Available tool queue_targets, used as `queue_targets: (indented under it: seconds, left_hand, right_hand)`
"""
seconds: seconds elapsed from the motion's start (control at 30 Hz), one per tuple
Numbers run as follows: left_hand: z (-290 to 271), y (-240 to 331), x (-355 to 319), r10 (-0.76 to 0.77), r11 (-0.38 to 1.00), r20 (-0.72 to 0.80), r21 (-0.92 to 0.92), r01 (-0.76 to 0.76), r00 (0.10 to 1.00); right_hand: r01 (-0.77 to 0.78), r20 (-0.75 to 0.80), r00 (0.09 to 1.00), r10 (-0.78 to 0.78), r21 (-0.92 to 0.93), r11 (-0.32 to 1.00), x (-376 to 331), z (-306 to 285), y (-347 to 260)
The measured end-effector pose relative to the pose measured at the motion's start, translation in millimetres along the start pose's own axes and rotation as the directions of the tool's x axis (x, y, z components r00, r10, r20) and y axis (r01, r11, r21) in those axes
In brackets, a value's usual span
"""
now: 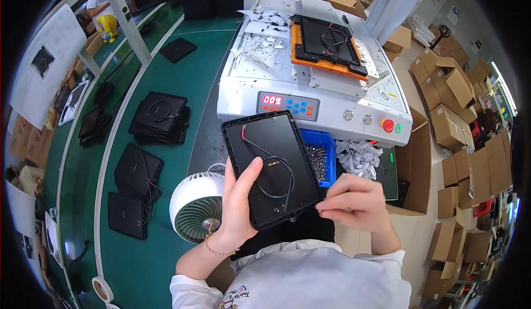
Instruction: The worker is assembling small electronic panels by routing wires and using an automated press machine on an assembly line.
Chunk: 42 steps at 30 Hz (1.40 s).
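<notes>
**Green belt, white machine top, and what lies on them**

A long green conveyor surface runs up and to the left of the left hand. On it, just left of that hand, stands a small round white desk fan. Further left lie flat black plastic panels with thin wires, and above them a stack of the same black panels. One single black panel lies far up the belt. Above both hands, the white machine top carries an orange-framed black fixture tray and scattered scraps of white paper.
</notes>
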<state>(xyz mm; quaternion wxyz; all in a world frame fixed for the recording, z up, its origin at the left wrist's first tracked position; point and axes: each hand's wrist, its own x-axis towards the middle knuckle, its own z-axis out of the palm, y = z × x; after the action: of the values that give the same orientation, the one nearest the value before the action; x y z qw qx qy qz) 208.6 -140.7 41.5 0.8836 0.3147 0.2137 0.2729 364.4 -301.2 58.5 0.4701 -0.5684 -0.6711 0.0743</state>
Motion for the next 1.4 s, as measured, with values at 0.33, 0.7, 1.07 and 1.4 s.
queue_targets:
  seconds: [0.33, 0.7, 1.07, 1.4]
  left_hand:
    - [-2, 2, -5, 0.046, 0.997, 0.013, -0.061, -0.045, 0.999]
    - [1, 0, -7, 0.117, 0.984, 0.014, -0.136, -0.114, 0.993]
    - [8, -4, -6, 0.207, 0.971, 0.144, 0.086, -0.221, 0.968]
    - [113, 66, 204, 0.184, -0.363, 0.491, 0.839, -0.405, 0.851]
  right_hand:
    - [0.172, 0.144, 0.980, -0.134, -0.293, 0.940, 15, 27, -6]
    - [-0.190, -0.085, 0.981, 0.173, -0.294, 0.937, 27, 23, -25]
    - [-0.257, 0.159, 0.929, 0.335, -0.375, 0.891, 54, -2, -33]
    - [-0.411, -0.250, 0.911, 0.327, -0.521, 0.748, 16, -93, -43]
